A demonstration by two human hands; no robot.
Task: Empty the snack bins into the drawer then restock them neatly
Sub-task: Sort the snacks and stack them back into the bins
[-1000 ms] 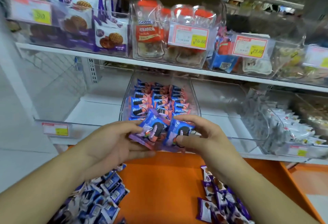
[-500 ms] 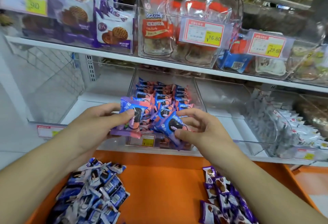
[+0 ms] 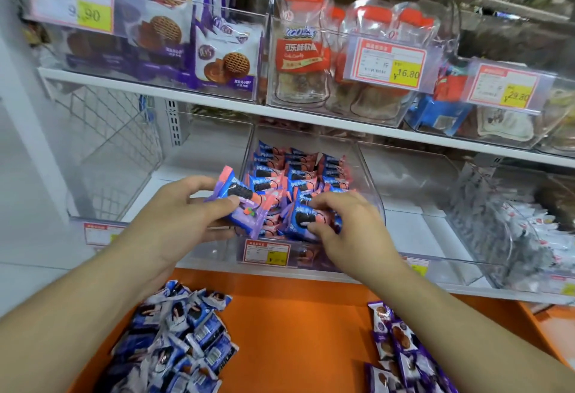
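Hands' grip: left hand (image 3: 183, 215) pinching crinkly foil packet (image 3: 241, 202), right hand (image 3: 348, 224) another glossy packet (image 3: 306, 221) over clear bin (image 3: 367, 181).

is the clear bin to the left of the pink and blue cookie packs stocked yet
No, the clear bin left of the pink and blue cookie packs holds nothing, showing only bare shelf and wire grid through its walls.

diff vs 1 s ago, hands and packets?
Both hands lifted from the bin's front lip to over its front rows. Left hand holds its pink-blue packet, right hand holds its own. Drawer piles unchanged.
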